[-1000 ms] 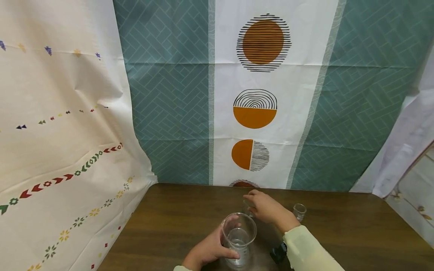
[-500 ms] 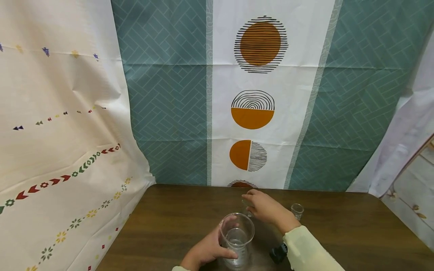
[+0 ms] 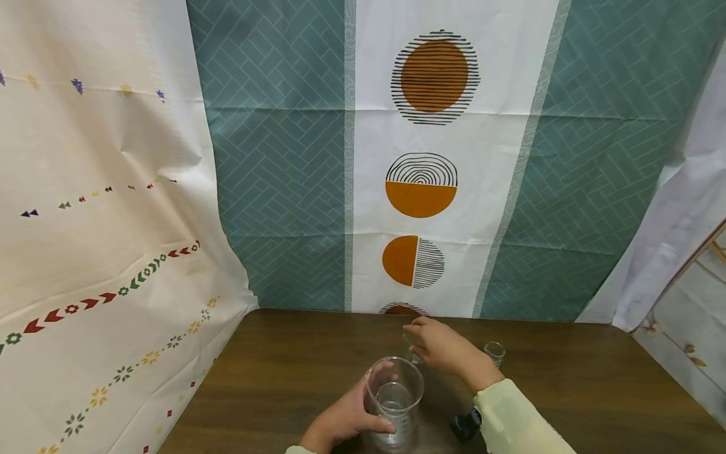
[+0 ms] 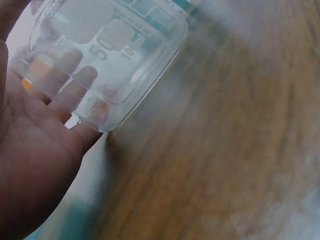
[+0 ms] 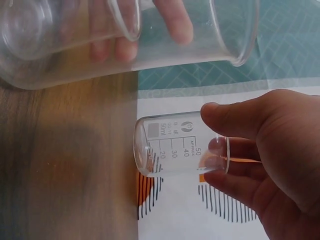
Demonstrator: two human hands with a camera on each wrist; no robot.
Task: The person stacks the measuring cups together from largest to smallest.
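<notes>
My left hand [image 3: 348, 413] grips a large clear glass beaker [image 5: 175, 65] around its side, thumb at the front and fingers behind. Inside it sits a smaller beaker [image 3: 393, 398], whose rim shows within the larger one. Just beyond, my right hand [image 3: 445, 350] holds a small 50 ml beaker [image 5: 175, 142] near its rim, with the thumb on one side and fingers on the other. The small beaker looks upright and seems to hold nothing. Whether its base touches the table cannot be told. In the left wrist view, the fingers of my left hand [image 4: 40, 145] show through the glass.
Another small glass beaker [image 3: 495, 353] stands on the brown wooden table [image 3: 295, 353], right of my right forearm. A patterned green and white cloth [image 3: 283, 189] hangs behind the table. Patterned cream cloth [image 3: 113, 252] covers the left side. A black wrist device [image 3: 466, 425] sits by my right sleeve.
The head view has shifted slightly, so the scene sits a little further left. Both hands keep their holds on the beakers, with hardly any visible movement.
</notes>
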